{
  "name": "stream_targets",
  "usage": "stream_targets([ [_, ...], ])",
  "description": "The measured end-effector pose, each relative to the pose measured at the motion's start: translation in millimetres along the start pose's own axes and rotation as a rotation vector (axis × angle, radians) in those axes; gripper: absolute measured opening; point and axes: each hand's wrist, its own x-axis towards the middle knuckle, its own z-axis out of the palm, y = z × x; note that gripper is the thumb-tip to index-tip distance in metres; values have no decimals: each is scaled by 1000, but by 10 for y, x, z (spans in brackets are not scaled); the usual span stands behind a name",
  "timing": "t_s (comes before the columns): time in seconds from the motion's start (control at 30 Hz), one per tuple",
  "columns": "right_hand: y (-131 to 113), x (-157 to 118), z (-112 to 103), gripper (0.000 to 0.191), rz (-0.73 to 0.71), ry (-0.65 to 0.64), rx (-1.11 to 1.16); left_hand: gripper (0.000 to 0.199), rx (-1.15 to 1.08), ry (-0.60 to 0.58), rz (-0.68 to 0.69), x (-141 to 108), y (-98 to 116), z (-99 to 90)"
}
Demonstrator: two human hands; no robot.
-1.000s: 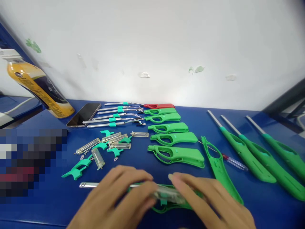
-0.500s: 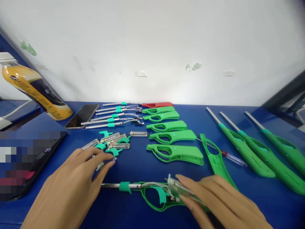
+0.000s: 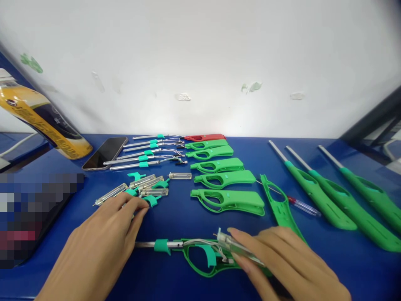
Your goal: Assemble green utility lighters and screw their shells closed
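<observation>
My right hand [image 3: 282, 261] pinches a clear gas tank [image 3: 236, 245] between thumb and fingers. It is tilted above an opened green lighter shell [image 3: 200, 274]. In that shell lie white wires [image 3: 200, 241] and a teal trigger [image 3: 209, 255]. A metal lighter tube [image 3: 175, 245] with a teal collar runs out of its left end. My left hand [image 3: 109, 234] is closed, thumb and forefinger together beside a loose teal trigger [image 3: 153, 200]. Whatever is between those fingertips is hidden. Several clear gas tanks [image 3: 153, 192] lie just beyond this hand.
Green shell halves [image 3: 232, 202] and a red one [image 3: 205, 137] lie in a column. Wired metal tubes [image 3: 134, 166] are left of them. To the right are a screwdriver [image 3: 303, 206] and closed green lighters [image 3: 328, 209]. A phone [image 3: 106, 154] and yellow bottle [image 3: 46, 121] sit far left.
My left thumb and forefinger have drawn together, and the small pale piece seen at their tips is now hidden. The right hand holds the gas tank much as before. The view has shifted slightly.
</observation>
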Motion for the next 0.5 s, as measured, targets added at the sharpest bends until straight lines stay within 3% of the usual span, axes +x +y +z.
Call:
stream_targets([
  [0.27, 15, 1, -39, 21, -14, -39, -2, 30, -136, 139, 79, -75, 48, -54],
  [0.5, 21, 21, -33, 22, -23, -71, 2, 16, -427, 187, 268, 18, 424, -145],
])
